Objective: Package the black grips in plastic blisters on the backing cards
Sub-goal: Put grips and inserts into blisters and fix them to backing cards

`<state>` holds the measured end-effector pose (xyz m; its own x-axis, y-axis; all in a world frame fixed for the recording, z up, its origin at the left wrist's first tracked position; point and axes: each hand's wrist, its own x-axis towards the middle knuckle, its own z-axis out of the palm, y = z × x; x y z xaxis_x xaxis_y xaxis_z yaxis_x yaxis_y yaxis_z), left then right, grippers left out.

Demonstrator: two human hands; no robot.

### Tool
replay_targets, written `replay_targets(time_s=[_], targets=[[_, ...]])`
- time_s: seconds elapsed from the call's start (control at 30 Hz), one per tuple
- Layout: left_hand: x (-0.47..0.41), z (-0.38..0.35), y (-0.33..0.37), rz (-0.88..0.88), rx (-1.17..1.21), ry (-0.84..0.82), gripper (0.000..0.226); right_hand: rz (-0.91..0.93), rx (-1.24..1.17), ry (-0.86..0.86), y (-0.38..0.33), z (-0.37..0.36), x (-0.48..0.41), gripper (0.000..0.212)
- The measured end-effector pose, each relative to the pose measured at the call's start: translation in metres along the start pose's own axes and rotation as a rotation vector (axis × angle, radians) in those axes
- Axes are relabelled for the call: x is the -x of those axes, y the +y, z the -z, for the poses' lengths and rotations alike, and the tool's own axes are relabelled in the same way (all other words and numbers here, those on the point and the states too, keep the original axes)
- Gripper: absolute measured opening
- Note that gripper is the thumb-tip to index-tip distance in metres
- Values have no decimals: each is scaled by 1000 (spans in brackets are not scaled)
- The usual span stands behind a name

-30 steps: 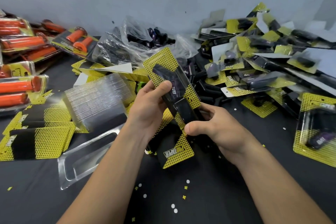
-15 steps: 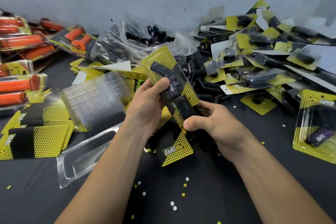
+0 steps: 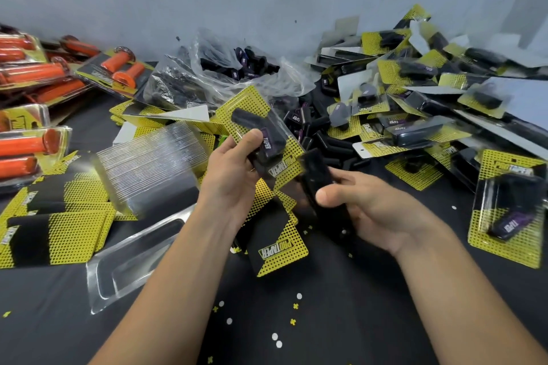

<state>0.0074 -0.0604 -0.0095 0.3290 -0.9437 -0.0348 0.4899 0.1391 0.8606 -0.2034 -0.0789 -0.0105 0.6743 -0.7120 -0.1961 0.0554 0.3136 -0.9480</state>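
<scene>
My left hand [image 3: 229, 178] grips a yellow dotted backing card [image 3: 237, 109] with a clear blister over it. Inside the blister lies a black grip [image 3: 258, 135] marked TAPER, under my thumb. My right hand [image 3: 367, 204] holds a second black grip [image 3: 315, 175] between thumb and fingers, just off the card's lower right edge. Another backing card [image 3: 281, 249] lies on the table below my hands. Loose black grips [image 3: 326, 142] are heaped behind.
A stack of clear blisters [image 3: 148, 166] and one single blister [image 3: 130, 261] lie to the left, beside yellow cards [image 3: 56, 234]. Orange packaged grips [image 3: 29, 145] line the far left. A plastic bag of grips [image 3: 225, 74] sits at the back. Finished packs [image 3: 507, 207] pile up on the right.
The second black grip has slid out from the lower end of the blister and card. My right hand has drawn it down and to the right.
</scene>
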Motion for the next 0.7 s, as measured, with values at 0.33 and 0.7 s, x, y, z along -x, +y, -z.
replay_targets(time_s=[0.33, 0.7], targets=[[2, 0, 3, 118, -93, -29, 23, 250, 758, 892, 10, -10, -6, 33], [8, -5, 6, 122, -68, -216, 37, 493, 719, 579, 9, -45, 0, 22]])
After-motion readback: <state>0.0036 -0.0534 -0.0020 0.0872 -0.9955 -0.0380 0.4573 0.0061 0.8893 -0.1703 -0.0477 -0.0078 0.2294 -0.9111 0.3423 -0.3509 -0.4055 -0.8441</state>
